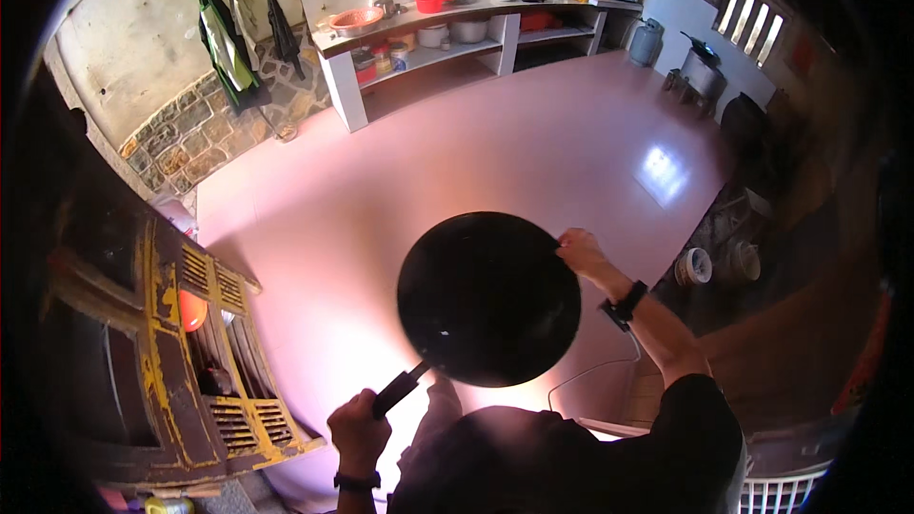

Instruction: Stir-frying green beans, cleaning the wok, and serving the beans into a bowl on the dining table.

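Observation:
A large black wok is held out in front of my body, above the pink floor. Its long dark handle points down and left, and my left hand is closed around the end of it. On the opposite side, my right hand grips the far right rim, where a small helper handle may be hidden by the fingers. The inside of the wok looks dark, with a small bright glint near the handle. Both wrists wear black bands.
A long counter along the far wall bears a pink colander and a red ladle-like pot. A worn wooden cabinet stands left. To the right are white buckets, a gas cylinder and a large metal pot.

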`<state>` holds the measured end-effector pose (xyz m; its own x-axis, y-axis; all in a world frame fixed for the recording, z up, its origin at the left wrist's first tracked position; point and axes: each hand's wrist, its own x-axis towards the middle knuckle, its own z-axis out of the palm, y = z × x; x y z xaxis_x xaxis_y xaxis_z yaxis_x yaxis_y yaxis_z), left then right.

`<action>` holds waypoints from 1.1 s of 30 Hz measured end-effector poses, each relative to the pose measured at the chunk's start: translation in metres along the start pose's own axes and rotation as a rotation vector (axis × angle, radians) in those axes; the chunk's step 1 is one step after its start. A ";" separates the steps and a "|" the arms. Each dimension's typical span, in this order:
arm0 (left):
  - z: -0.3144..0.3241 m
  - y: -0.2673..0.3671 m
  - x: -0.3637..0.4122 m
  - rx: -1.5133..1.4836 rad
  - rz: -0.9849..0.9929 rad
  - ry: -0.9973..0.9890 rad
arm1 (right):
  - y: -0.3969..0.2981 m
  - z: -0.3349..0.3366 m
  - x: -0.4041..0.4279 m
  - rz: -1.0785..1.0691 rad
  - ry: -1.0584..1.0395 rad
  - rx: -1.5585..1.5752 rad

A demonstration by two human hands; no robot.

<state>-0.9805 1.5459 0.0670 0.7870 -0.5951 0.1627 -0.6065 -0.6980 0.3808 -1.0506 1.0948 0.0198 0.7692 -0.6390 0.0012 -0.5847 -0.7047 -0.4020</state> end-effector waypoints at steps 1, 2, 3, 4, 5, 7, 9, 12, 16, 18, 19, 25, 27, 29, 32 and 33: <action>0.004 0.001 0.025 0.001 0.062 -0.020 | 0.018 -0.001 0.003 0.043 -0.041 -0.061; 0.011 0.007 0.050 0.002 0.115 -0.042 | 0.038 -0.011 0.010 0.057 -0.069 -0.149; 0.017 0.013 0.074 -0.039 0.153 -0.061 | 0.054 -0.017 0.011 0.136 -0.030 -0.100; 0.023 0.019 0.098 -0.052 0.199 -0.083 | 0.068 -0.021 0.013 0.237 0.004 -0.067; 0.029 0.024 0.121 -0.064 0.228 -0.131 | 0.080 -0.027 0.015 0.230 0.060 -0.073; 0.039 0.039 0.169 -0.127 0.316 -0.159 | 0.102 -0.041 0.016 0.323 0.126 -0.125; 0.047 0.051 0.212 -0.127 0.393 -0.224 | 0.118 -0.052 0.015 0.409 0.173 -0.033; 0.068 0.070 0.272 -0.151 0.490 -0.285 | 0.141 -0.059 0.026 0.608 0.244 0.117; 0.107 0.100 0.342 -0.136 0.558 -0.338 | 0.173 -0.068 0.059 0.648 0.229 0.075; 0.121 0.120 0.376 -0.135 0.537 -0.366 | 0.191 -0.086 0.090 0.665 0.238 0.096; 0.126 0.128 0.384 -0.152 0.524 -0.383 | 0.196 -0.090 0.096 0.652 0.236 0.110; 0.162 0.183 0.482 -0.147 0.499 -0.414 | 0.244 -0.120 0.209 0.631 0.308 0.134; 0.173 0.197 0.514 -0.197 0.516 -0.369 | 0.263 -0.125 0.244 0.665 0.295 0.203; 0.189 0.212 0.556 -0.200 0.539 -0.353 | 0.283 -0.126 0.279 0.662 0.286 0.135; 0.210 0.225 0.620 -0.175 0.602 -0.363 | 0.315 -0.127 0.333 0.705 0.327 0.185; 0.215 0.228 0.641 -0.190 0.628 -0.372 | 0.321 -0.126 0.344 0.735 0.341 0.224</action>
<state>-0.6383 0.9195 0.0628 0.1889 -0.9773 0.0957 -0.8722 -0.1222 0.4737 -1.0062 0.6103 0.0063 0.0714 -0.9950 -0.0702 -0.8137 -0.0174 -0.5810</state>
